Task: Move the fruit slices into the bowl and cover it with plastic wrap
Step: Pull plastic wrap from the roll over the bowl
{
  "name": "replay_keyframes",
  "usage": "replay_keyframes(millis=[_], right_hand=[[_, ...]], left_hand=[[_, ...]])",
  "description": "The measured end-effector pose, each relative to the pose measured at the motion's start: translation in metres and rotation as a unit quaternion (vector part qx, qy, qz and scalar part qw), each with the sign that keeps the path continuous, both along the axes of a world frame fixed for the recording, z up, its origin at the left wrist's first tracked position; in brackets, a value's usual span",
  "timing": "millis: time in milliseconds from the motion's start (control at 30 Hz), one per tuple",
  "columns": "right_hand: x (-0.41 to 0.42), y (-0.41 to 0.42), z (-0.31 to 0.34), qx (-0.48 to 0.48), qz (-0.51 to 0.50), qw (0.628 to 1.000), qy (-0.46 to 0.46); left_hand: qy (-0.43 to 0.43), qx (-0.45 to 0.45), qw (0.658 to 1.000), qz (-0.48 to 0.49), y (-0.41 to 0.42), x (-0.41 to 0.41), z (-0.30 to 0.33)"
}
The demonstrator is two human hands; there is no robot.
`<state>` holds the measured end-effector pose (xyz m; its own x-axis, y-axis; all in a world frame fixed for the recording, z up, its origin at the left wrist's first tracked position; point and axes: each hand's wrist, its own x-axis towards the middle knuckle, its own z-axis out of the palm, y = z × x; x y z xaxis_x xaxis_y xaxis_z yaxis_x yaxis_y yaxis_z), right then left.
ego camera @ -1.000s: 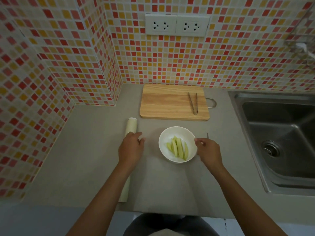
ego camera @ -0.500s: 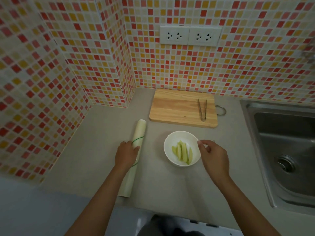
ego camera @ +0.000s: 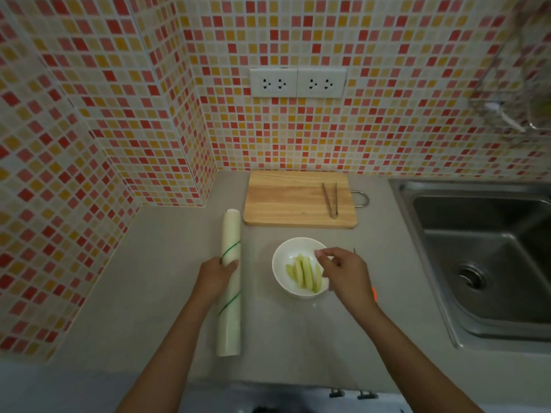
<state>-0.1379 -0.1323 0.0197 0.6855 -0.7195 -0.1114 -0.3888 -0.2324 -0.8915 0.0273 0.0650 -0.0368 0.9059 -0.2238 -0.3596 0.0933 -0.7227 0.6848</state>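
Note:
A white bowl (ego camera: pixel 281 272) stands on the grey counter and holds several pale green fruit slices (ego camera: pixel 304 272). To its left lies a long roll of plastic wrap (ego camera: pixel 229 293) with thin green stripes. My left hand (ego camera: pixel 216 277) grips the roll near its middle. A faint clear sheet of wrap seems to stretch from the roll across the counter towards the bowl. My right hand (ego camera: pixel 343 272) hovers over the bowl's right rim, thumb and forefinger pinched together, apparently on the sheet's edge.
A wooden cutting board (ego camera: pixel 298 199) with metal tongs (ego camera: pixel 330 199) lies behind the bowl by the tiled wall. A knife tip (ego camera: pixel 354 250) and orange handle (ego camera: pixel 374 293) show beside my right hand. A steel sink (ego camera: pixel 483 251) fills the right side.
My right hand has moved left from the bowl's right rim to over the bowl. My left hand stays on the roll. My head has shifted.

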Motion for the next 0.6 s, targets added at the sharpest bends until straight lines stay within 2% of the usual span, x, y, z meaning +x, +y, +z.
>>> replay_keyframes(millis=[133, 267, 467, 600], right_hand=[[0.025, 0.006, 0.018, 0.088, 0.049, 0.995, 0.011], [0.044, 0.010, 0.035, 0.158, 0.072, 0.985, -0.021], [0.051, 0.010, 0.045, 0.203, 0.063, 0.976, -0.044], [0.043, 0.009, 0.043, 0.213, 0.057, 0.973, -0.061]], left_hand=[[-0.008, -0.132, 0.991, -0.004, -0.022, -0.010, 0.034], [-0.021, -0.206, 0.977, -0.043, -0.048, -0.025, 0.066], [-0.024, -0.248, 0.966, -0.072, -0.078, -0.047, 0.079], [-0.025, -0.236, 0.969, -0.073, -0.087, -0.057, 0.076]])
